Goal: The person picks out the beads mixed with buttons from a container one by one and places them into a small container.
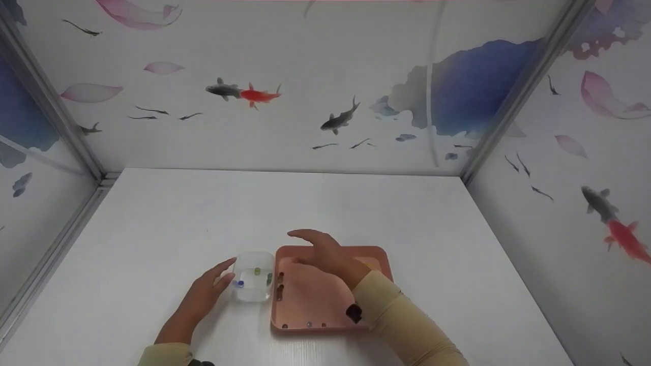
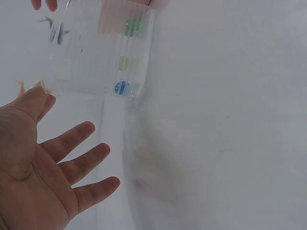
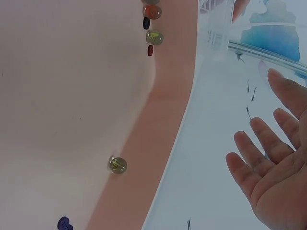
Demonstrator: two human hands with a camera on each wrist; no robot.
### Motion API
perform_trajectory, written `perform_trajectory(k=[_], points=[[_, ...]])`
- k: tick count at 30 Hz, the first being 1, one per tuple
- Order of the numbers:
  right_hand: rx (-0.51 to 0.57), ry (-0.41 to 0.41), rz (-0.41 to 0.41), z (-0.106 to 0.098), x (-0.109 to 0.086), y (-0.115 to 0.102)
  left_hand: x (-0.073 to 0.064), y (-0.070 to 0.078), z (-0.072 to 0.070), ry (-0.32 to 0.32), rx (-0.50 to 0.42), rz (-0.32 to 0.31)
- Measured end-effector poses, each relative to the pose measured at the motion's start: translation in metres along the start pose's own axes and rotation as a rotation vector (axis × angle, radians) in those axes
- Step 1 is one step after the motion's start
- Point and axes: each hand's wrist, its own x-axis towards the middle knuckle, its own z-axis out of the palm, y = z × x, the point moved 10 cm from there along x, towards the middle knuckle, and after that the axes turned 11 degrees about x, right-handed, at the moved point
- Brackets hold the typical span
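A clear plastic container (image 1: 253, 294) stands on the white table with several marbles in it, including a blue marble (image 2: 122, 88), a yellow-green marble (image 2: 123, 63) and a green marble (image 2: 133, 27). At its left side is my left hand (image 1: 206, 292), fingers spread, with thumb and fingertips right at the wall. My right hand (image 1: 325, 252) hovers over the far part of the pink tray (image 1: 313, 305), fingers loosely extended and nothing in them. Along the tray's edge lie an orange marble (image 3: 152, 12), a clear marble with a yellow swirl (image 3: 155, 37) and another clear marble (image 3: 118, 165).
Small flat pieces also lie in the tray, among them a black piece (image 3: 146, 23), a red piece (image 3: 150, 50) and dark blue pieces (image 3: 63, 223). The tray stands directly right of the container. Printed walls (image 1: 305, 137) enclose the table (image 1: 203, 213) at back and sides.
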Motion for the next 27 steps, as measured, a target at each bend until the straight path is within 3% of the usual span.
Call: perform_trajectory(k=[15,24,27], points=[[0.003,0.022,0.168,-0.011,-0.008,0.027,0.0,0.002,-0.001,0.009,0.0,0.007],[-0.009,0.02,0.072,-0.021,-0.012,0.022,0.001,0.003,-0.001,0.006,0.032,0.026],[-0.007,0.017,0.091,-0.021,-0.013,0.025,0.0,0.003,-0.001,0.005,0.037,0.016]])
